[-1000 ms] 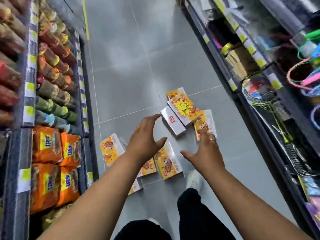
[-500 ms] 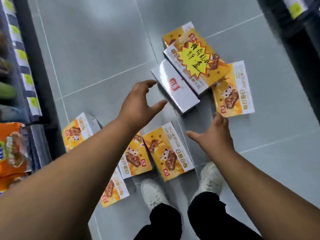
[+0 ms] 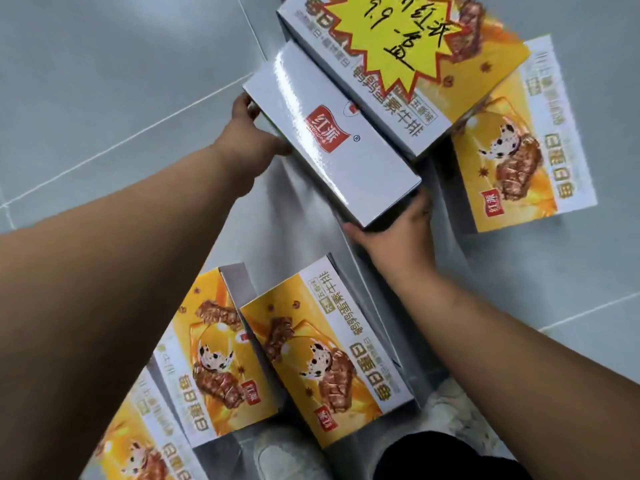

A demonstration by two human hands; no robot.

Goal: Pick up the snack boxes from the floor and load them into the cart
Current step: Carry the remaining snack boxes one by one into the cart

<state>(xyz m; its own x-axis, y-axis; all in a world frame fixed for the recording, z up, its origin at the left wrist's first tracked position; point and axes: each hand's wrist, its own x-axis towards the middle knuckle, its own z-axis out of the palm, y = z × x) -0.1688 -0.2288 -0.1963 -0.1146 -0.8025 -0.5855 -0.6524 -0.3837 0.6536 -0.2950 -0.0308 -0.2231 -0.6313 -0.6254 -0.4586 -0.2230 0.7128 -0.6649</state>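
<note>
The white-sided snack box [image 3: 332, 133] with a red logo sits just toward 12 o'clock of the view's centre, clasped end to end between both hands. The left grip [image 3: 251, 133] holds its 10 o'clock end, fingers curled round the far corner. The right grip [image 3: 401, 237] cups its 5 o'clock end. Whether the box is clear of the floor [image 3: 104, 81] I cannot tell. Its long edge lies against a box with a yellow starburst price tag [image 3: 398, 46] at 12 o'clock. Another yellow box [image 3: 519, 150] lies flat at 3 o'clock. Two yellow boxes [image 3: 329, 358] [image 3: 207, 368] lie side by side at 6 o'clock and another [image 3: 145, 438] at 7 o'clock, beside pale shoes [image 3: 277, 452].
</note>
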